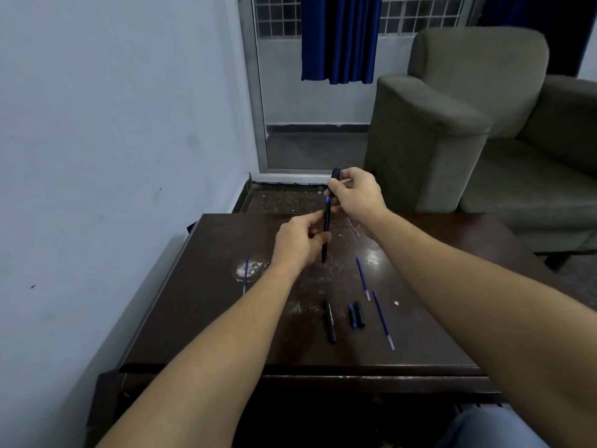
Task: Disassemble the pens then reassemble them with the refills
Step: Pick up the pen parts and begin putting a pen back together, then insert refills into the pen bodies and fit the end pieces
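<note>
My left hand point(298, 240) grips a black pen barrel point(326, 224) held nearly upright above the dark wooden table point(200, 318). At the barrel's blue top end, my right hand point(355, 194) pinches a dark blue cap point(336, 173) and a thin pale piece. On the table lie another black barrel point(330, 320), two short dark caps point(357, 315) side by side, two blue refills point(363, 279) point(383, 320) at the right, and one blue refill point(246, 273) at the left.
A grey wall runs close along the table's left side. A grey armchair point(452, 124) stands beyond the table at the right. A glass door with a blue curtain point(339, 37) is behind.
</note>
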